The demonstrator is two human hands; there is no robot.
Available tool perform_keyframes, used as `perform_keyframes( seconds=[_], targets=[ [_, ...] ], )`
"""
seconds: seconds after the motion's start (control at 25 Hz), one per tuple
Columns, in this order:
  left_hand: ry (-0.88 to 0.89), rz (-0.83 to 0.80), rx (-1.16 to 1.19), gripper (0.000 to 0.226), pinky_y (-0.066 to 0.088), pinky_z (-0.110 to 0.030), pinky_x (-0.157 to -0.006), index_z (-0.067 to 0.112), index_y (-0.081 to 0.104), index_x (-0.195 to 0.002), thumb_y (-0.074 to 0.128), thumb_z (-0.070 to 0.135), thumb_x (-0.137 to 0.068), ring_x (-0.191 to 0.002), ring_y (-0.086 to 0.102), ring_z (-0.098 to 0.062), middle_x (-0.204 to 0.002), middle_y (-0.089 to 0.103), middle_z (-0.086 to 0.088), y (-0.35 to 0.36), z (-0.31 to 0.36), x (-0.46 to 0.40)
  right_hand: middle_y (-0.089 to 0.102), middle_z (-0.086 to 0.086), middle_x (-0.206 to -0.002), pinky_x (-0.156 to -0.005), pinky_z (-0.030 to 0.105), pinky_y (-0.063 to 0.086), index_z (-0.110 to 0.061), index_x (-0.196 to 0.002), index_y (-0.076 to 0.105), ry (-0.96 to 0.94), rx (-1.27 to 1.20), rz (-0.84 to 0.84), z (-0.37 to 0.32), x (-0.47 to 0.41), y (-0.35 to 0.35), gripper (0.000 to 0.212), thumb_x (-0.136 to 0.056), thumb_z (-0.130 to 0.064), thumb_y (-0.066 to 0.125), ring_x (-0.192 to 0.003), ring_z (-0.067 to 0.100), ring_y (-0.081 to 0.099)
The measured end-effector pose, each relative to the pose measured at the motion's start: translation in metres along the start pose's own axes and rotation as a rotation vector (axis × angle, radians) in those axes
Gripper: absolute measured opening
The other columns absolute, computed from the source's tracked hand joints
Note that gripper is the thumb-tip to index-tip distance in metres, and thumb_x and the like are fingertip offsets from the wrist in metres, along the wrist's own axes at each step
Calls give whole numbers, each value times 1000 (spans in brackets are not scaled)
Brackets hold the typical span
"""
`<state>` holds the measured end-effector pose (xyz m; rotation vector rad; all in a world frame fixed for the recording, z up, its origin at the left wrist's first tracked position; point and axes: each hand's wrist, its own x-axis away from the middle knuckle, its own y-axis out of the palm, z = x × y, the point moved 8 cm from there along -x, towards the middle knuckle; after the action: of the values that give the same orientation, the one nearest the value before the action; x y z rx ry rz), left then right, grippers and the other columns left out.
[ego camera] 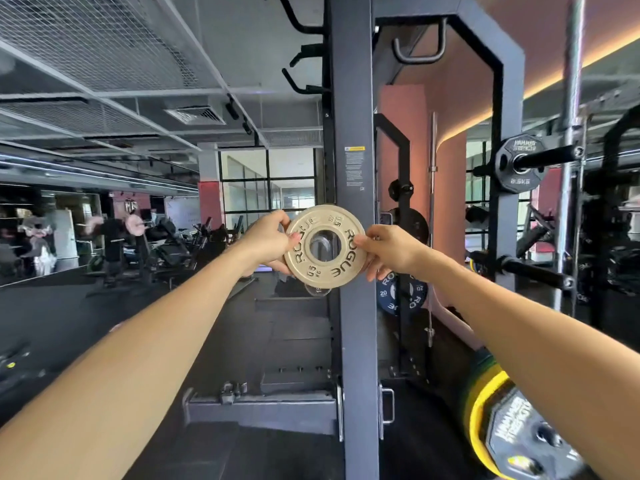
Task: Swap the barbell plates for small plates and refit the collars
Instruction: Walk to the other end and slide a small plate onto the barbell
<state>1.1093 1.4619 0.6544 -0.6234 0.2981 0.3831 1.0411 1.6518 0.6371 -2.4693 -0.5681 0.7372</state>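
**Small plate held up in both hands before the rack post**

Head view: one small tan plate [325, 250], stamped ROGUE twice around its face, is held upright at arm's length in front of the dark upright post [353, 168] of a rack. The left hand [268, 242] pinches its left edge, thumb on the face and fingers behind; the right hand [389, 249] pinches the right edge the same way. So each grip is grasping the plate, one on each side. Through the plate's centre hole a shiny rounded metal end shows, though whether the plate sits on it or hangs just before it cannot be told.

The post stands straight behind the plate and fills the middle of the view. Left of it the dark gym floor [86, 313] lies open back to the distant machines. Right of the post the space is crowded: a blue plate [391, 292] marked 20 sits low just past the right hand, a black plate [519, 164] marked 2.5KG hangs on a horizontal black peg [550, 157] higher up, and a bare black peg [533, 270] juts out below it. One yellow-rimmed plate [485, 410] lies at the lower right edge, under the right forearm.

Counted: two hands, one tan plate, one blue, one black, one yellow-rimmed, two pegs.
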Motion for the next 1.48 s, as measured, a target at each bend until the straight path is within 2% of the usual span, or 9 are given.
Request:
perform_keyframes(
  seconds=[0.12, 0.4, 0.6, 0.76, 0.92, 1.0, 1.16, 1.36, 1.48],
  targets=[
    [-8, -29, -9, 11, 61, -47, -64, 15, 46, -90, 52, 14, -99, -73, 73, -29, -96, 68, -16, 2, -18, 10, 71, 20, -85, -51, 31, 51, -6, -94, 50, 30, 19, -22, 9, 9, 19, 26, -101, -30, 44, -53, 22, 63],
    [-53, -51, 12, 8, 61, -48, -65, 13, 47, -93, 53, 13, -98, -76, 73, -29, -98, 69, -18, 13, -62, 6, 73, 21, -92, -51, 31, 53, 1, -111, 51, 88, 69, -46, 36, 2, 47, 36, -101, -32, 45, -48, 17, 62],
    [113, 37, -98, 19, 60, -34, -54, 19, 46, -83, 55, 10, -97, -75, 72, -22, -96, 68, -11, 17, -61, -1, 72, 14, -93, -51, 33, 53, -6, -104, 51, 27, 113, -33, 42, -3, 45, 28, -99, -33, 49, -54, 23, 64],
    [204, 75, -216, 18, 62, -41, -59, 22, 49, -87, 63, 12, -91, -76, 72, -22, -93, 69, -6, 20, -64, 0, 72, 8, -94, -50, 35, 51, -6, -105, 51, 5, 222, 18, 50, -7, 45, 26, -99, -32, 48, -57, 30, 66],
    [167, 47, -204, 19, 61, -39, -55, 20, 52, -90, 66, 8, -88, -76, 72, -26, -98, 67, -8, 21, -68, -14, 71, 7, -90, -42, 27, 48, -14, -101, 52, 35, 206, 23, 56, -15, 45, 19, -100, -32, 47, -56, 28, 66],
    [166, 43, -232, 19, 61, -41, -58, 21, 52, -90, 67, 9, -87, -78, 71, -27, -98, 68, -8, 23, -68, -24, 71, 7, -91, -44, 29, 50, -13, -104, 53, 47, 186, 15, 61, -23, 45, 20, -100, -32, 46, -56, 27, 66],
    [202, 113, -360, 21, 57, -45, -79, 21, 57, -107, 66, 14, -89, -89, 65, -27, -101, 65, -3, 26, -69, -48, 71, 6, -93, -55, 37, 55, -10, -104, 51, 55, 205, 18, 79, -51, 50, 24, -101, -32, 43, -56, 25, 67],
    [190, 123, -422, 18, 50, -36, -74, 22, 56, -101, 65, 14, -89, -89, 60, -26, -102, 65, -5, 38, -87, -105, 70, 5, -88, -51, 34, 53, -10, -101, 51, 45, 204, 10, 108, -106, 51, 24, -101, -32, 44, -49, 20, 65],
    [172, 131, -438, 22, 51, -38, -79, 21, 58, -108, 65, 14, -88, -93, 60, -27, -104, 66, -6, 46, -103, -151, 71, 3, -84, -49, 31, 52, -13, -100, 52, 58, 190, 7, 132, -149, 54, 21, -101, -33, 44, -48, 18, 64]
  ],
)
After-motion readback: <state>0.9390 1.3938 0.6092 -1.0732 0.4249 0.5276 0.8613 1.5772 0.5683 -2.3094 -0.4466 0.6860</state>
